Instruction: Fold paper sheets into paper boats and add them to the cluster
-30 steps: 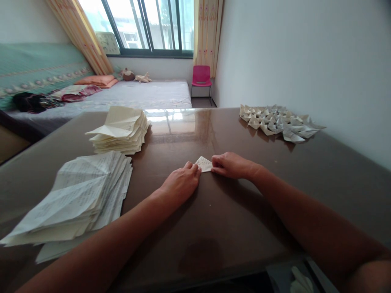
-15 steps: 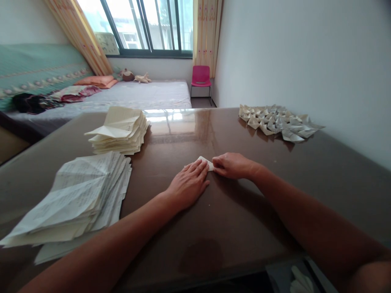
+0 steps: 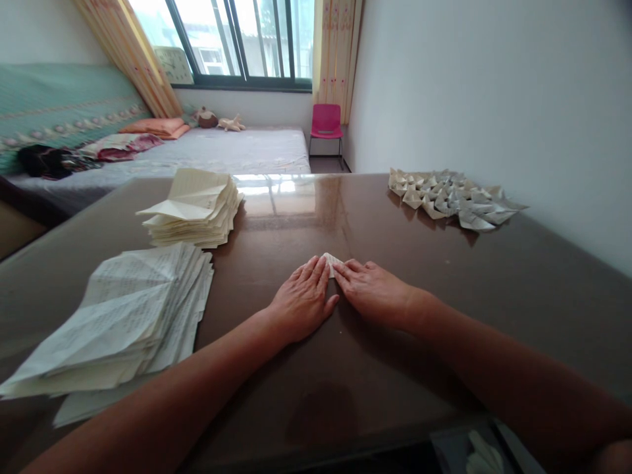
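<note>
Left hand (image 3: 303, 297) and right hand (image 3: 375, 294) meet over a small folded paper (image 3: 332, 260)

We see the folded paper lying on the glossy brown table (image 3: 409, 253), near its middle, with a pointed corner turned away from us. The fingers of both hands cover much of it, so we cannot make out its full outline; only a pale piece shows between them.

On the left hand we find the fingers straight and close together, laid flat with the tips on the paper, while the thumb stands apart, toward us. On the right hand the fingers reach inward, the foremost tips resting on the paper's other side; its thumb is hidden from us. We see neither hand clamped on anything.

To our left sit a cream paper stack (image 3: 190, 214) and, nearer to us, a white paper stack (image 3: 131, 316) whose creased top sheet bears writing. Well apart from the hands, at the far right of the table, we count no exact number in a crowded cluster of folded paper shapes (image 3: 447, 197). Beyond the table we have a bed (image 3: 247, 148), a pink chair (image 3: 326, 122) and a window (image 3: 247, 46).
</note>
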`<state>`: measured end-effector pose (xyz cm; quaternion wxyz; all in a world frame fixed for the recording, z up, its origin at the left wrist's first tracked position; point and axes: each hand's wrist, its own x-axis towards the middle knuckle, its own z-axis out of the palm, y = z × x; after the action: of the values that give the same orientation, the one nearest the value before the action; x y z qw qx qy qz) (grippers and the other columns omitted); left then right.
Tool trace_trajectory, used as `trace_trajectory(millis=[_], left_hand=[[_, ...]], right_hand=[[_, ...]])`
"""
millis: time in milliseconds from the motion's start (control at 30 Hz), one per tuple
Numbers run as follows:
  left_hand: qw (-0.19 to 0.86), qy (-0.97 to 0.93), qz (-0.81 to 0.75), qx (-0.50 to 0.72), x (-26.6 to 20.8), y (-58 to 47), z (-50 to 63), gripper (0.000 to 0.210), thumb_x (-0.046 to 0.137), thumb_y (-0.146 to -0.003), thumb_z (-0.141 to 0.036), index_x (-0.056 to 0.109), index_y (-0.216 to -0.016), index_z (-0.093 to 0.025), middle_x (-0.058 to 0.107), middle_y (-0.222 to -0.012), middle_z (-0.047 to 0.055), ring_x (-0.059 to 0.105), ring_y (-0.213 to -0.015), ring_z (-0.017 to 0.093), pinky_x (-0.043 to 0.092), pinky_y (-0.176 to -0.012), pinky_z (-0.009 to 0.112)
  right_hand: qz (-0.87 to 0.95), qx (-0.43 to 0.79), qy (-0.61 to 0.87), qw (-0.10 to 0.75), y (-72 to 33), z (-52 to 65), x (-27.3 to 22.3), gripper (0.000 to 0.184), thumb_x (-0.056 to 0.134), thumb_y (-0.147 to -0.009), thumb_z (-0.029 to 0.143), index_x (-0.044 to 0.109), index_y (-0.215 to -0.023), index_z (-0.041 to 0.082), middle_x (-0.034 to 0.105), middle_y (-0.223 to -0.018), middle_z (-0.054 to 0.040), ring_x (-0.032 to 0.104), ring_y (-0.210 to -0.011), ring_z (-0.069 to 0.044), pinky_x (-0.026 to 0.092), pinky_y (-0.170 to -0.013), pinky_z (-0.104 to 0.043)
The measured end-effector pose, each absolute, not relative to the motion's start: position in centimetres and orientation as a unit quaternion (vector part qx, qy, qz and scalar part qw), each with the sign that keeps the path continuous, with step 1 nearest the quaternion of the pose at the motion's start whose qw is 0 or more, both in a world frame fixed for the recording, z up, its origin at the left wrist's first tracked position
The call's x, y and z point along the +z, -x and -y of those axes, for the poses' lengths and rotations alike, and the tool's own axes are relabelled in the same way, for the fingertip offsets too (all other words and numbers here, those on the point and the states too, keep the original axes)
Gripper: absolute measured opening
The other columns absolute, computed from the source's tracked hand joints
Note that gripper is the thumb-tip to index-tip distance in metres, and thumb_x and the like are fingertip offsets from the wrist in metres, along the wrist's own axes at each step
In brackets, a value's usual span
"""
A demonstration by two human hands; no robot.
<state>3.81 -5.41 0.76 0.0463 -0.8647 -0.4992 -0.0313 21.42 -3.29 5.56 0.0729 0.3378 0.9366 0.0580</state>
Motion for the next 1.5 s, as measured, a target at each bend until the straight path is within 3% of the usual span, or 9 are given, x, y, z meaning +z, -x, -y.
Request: trace_trajectory(millis=[200,400,600,800,1067,1233,1500], left_hand=[[0.078,0.863,0.499,-0.014,1.9,-3.8,5.8,0.062,0.034,-0.094,-0.046,0.041,-0.138,-0.003,0.036,-0.147,0.019,0.03,-0.139,0.029,0.026,-0.113,0.04],[0.131,0.852,0.507,-0.004,2.9,-4.3,6.4,0.055,0.038,-0.094,-0.04,0.048,-0.132,-0.001,0.046,-0.141,0.018,0.037,-0.133,0.028,0.028,-0.11,0.041],[0.141,0.856,0.496,0.03,3.9,-4.3,6.5,0.032,0.047,-0.092,-0.031,0.07,-0.098,-0.009,0.063,-0.104,0.015,0.051,-0.107,0.028,0.042,-0.082,0.04],[0.154,0.859,0.488,0.009,3.6,-3.8,6.2,0.027,0.049,-0.091,-0.029,0.071,-0.092,-0.013,0.062,-0.096,0.012,0.051,-0.097,0.026,0.039,-0.075,0.037],[0.135,0.869,0.475,0.007,3.4,-3.5,5.5,0.024,0.05,-0.091,-0.025,0.07,-0.087,-0.012,0.062,-0.093,0.012,0.051,-0.095,0.025,0.041,-0.077,0.036],[0.122,0.875,0.467,0.024,3.7,-3.4,4.9,0.018,0.048,-0.088,-0.011,0.065,-0.095,-0.01,0.062,-0.094,0.012,0.054,-0.09,0.024,0.045,-0.074,0.034],[0.132,0.872,0.47,0.029,3.7,-3.7,4.9,0.02,0.047,-0.087,-0.007,0.061,-0.101,-0.008,0.063,-0.091,0.013,0.057,-0.085,0.025,0.048,-0.069,0.033]], right_hand=[[-0.904,0.08,-0.387,0.164,-21.4,3.7,7.4,0.04,0.035,-0.092,0.013,0.059,-0.123,0.007,0.051,-0.136,-0.0188,0.05,-0.116,-0.029,0.042,-0.085,-0.044],[-0.896,0.058,-0.405,0.172,-21.6,3.6,8.2,0.033,0.04,-0.091,0.015,0.071,-0.1,0.015,0.059,-0.126,-0.0165,0.054,-0.109,-0.027,0.041,-0.077,-0.04],[-0.891,0.054,-0.429,0.141,-21.7,3.0,7.9,0.025,0.046,-0.088,0.016,0.072,-0.087,0.016,0.069,-0.102,-0.0135,0.056,-0.1,-0.028,0.039,-0.074,-0.039],[-0.914,0.074,-0.396,0.044,-20.6,3.2,6.8,0.025,0.043,-0.091,0.016,0.065,-0.103,0.014,0.066,-0.105,-0.014,0.055,-0.1,-0.024,0.042,-0.073,-0.033],[-0.89,0.046,-0.442,0.106,-21.5,2.4,7.5,0.025,0.042,-0.09,0.014,0.068,-0.092,0.016,0.066,-0.095,-0.0122,0.064,-0.086,-0.023,0.046,-0.068,-0.029],[-0.891,0.054,-0.442,0.086,-21.9,1.5,7.3,0.023,0.043,-0.089,0.016,0.066,-0.091,0.017,0.067,-0.092,-0.0114,0.065,-0.086,-0.022,0.046,-0.066,-0.027],[-0.897,0.063,-0.432,0.069,-22.3,0.9,6.9,0.024,0.042,-0.093,0.03,0.062,-0.096,0.019,0.067,-0.096,-0.0101,0.065,-0.088,-0.021,0.043,-0.066,-0.026]])
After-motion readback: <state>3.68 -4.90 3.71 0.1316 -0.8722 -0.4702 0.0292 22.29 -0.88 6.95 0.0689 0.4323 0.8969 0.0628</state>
